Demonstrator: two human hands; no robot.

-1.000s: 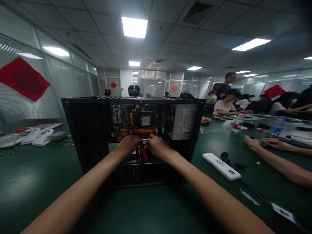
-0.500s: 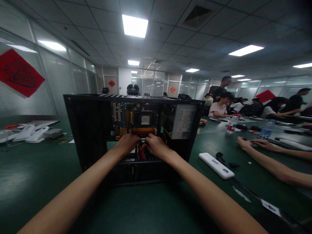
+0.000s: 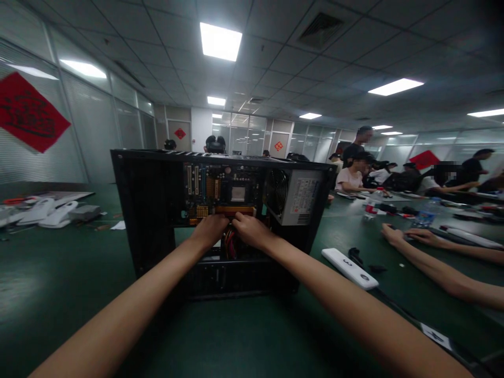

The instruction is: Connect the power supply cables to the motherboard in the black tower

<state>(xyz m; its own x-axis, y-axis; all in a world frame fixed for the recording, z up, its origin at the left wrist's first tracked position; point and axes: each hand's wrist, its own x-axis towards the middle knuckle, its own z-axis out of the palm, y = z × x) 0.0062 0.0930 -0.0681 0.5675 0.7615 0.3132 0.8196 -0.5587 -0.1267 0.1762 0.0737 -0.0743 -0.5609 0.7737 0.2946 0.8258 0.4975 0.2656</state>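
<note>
Lying beside the computer case (image 3: pixel 244 278): white device (image 3: pixel 349 268).

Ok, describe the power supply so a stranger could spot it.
Find the open black computer case on the green table. Inside, at upper right, is the power supply, a grey box. Unlike the dark motherboard beside it, it bears a pale printed label.

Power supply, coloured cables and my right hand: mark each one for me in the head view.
Power supply (image 3: pixel 300 200): head view, on its labelled side.
Coloured cables (image 3: pixel 230 246): head view, on the bundle's visible middle.
Right hand (image 3: pixel 251 231): head view, on its back.
</note>
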